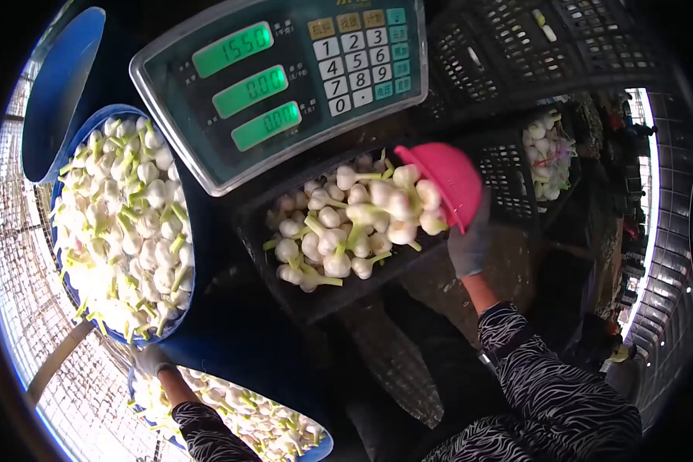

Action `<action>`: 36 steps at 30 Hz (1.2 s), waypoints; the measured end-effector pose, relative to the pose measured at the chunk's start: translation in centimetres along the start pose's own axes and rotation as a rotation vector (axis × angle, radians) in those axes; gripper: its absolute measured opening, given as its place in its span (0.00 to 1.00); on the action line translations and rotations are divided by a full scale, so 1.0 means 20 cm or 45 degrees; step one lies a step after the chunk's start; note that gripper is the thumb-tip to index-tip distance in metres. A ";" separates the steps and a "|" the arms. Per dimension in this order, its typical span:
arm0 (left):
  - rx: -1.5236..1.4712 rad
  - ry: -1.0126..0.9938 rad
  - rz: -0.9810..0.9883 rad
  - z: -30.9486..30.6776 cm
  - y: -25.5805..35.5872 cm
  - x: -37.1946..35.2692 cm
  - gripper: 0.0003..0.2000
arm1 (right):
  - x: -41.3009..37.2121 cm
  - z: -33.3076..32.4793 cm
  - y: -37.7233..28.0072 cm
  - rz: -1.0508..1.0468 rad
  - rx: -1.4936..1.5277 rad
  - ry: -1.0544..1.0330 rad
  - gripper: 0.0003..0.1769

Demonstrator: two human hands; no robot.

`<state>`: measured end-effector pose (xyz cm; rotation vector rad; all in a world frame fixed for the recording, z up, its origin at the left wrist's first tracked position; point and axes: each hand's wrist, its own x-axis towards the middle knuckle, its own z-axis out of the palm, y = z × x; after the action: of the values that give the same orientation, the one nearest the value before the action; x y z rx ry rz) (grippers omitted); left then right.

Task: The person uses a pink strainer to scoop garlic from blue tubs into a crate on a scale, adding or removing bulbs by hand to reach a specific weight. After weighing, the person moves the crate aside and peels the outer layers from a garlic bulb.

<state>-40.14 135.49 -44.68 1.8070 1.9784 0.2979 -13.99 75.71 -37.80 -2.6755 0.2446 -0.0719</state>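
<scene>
The scale (277,77) read 15.50 up top, then 0.00 and 0.00 — keypad digits were clear, the small labels too tiny to read. Your right hand (468,245) had its fingers clenched on the pink bowl (446,173), tipped over garlic (346,223) in the black crate (316,296) on the scale. Your left hand (150,359) sat at a blue tub (319,445) — can't tell its grip. Wire mesh (23,269) lay on the left.

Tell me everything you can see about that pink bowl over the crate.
The pink bowl looks like plastic, round with a thin rim. It is tipped on its side, mouth facing the black crate, with garlic bulbs spilling from it onto the heap. The gloved right hand grips its lower edge from beneath; its inside is hidden.
</scene>
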 end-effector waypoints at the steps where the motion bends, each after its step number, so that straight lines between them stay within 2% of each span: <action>1: 0.092 0.022 0.036 0.00 0.02 -0.02 0.33 | 0.03 0.00 0.00 -0.055 0.013 0.068 0.44; 2: 0.118 0.028 0.046 0.00 0.01 -0.02 0.33 | 0.05 -0.01 -0.01 -0.110 0.024 0.137 0.44; 3: 0.138 0.034 0.055 -0.01 0.01 -0.01 0.32 | 0.04 -0.02 -0.04 0.009 0.028 0.053 0.44; 6: 0.220 0.047 0.093 -0.02 0.09 -0.08 0.31 | 0.05 -0.05 -0.07 -0.266 -0.173 0.080 0.43; 8: 0.229 0.020 0.038 -0.07 0.20 -0.17 0.29 | 0.03 -0.09 -0.11 -0.275 -0.095 0.028 0.42; 10: 0.395 0.207 0.296 0.01 0.00 -0.05 0.27 | 0.01 -0.14 -0.14 -0.237 0.036 -0.059 0.42; 11: 0.254 0.128 0.189 -0.03 0.10 -0.14 0.27 | 0.00 -0.16 -0.15 -0.198 0.133 -0.121 0.42; 12: 0.348 0.081 0.251 0.02 -0.04 -0.02 0.25 | -0.04 -0.14 -0.21 -0.163 0.237 -0.191 0.42; 13: 0.435 0.103 0.296 0.01 -0.04 -0.04 0.23 | -0.12 -0.12 -0.31 -0.309 0.239 -0.270 0.42; 15: 0.446 0.120 0.065 -0.06 0.18 -0.19 0.23 | -0.25 -0.14 -0.52 -0.598 0.240 -0.419 0.43; 16: 0.469 0.189 0.107 -0.01 0.10 -0.16 0.24 | -0.29 -0.10 -0.68 -0.718 0.250 -0.469 0.43; 18: 0.445 0.167 0.021 -0.03 0.15 -0.18 0.26 | -0.42 0.04 -1.08 -0.961 0.252 -0.549 0.44; 20: 0.463 0.120 -0.017 -0.06 0.19 -0.19 0.25 | -0.46 0.24 -1.44 -1.093 0.307 -0.603 0.39; 22: 0.486 0.026 -0.101 -0.12 0.28 -0.21 0.25 | -0.47 0.55 -1.66 -0.824 0.437 -0.620 0.37; 24: 0.469 0.074 -0.063 -0.08 0.22 -0.20 0.26 | -0.38 0.80 -1.91 -1.026 0.324 -0.368 0.39; 26: 0.397 0.059 -0.061 -0.08 0.23 -0.20 0.27 | -0.28 0.98 -2.09 -0.990 0.132 -0.459 0.43; 29: 0.309 0.082 0.006 -0.06 0.20 -0.21 0.28 | -0.26 1.23 -2.11 -0.950 -0.009 -0.571 0.47; 32: 0.328 0.067 -0.031 -0.07 0.23 -0.21 0.26 | -0.31 1.50 -2.13 -0.834 -0.263 -0.548 0.52; 33: 0.308 0.079 -0.041 -0.06 0.24 -0.21 0.24 | -0.31 1.55 -2.21 -0.527 -0.326 -0.868 0.49; 36: 0.321 0.040 -0.047 -0.09 0.26 -0.21 0.25 | -0.35 2.01 -2.10 -0.619 -0.474 -0.760 0.47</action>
<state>-36.17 132.17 -39.98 1.9241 2.1493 0.0667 -10.57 131.49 -55.39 -2.9000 -0.6354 0.6698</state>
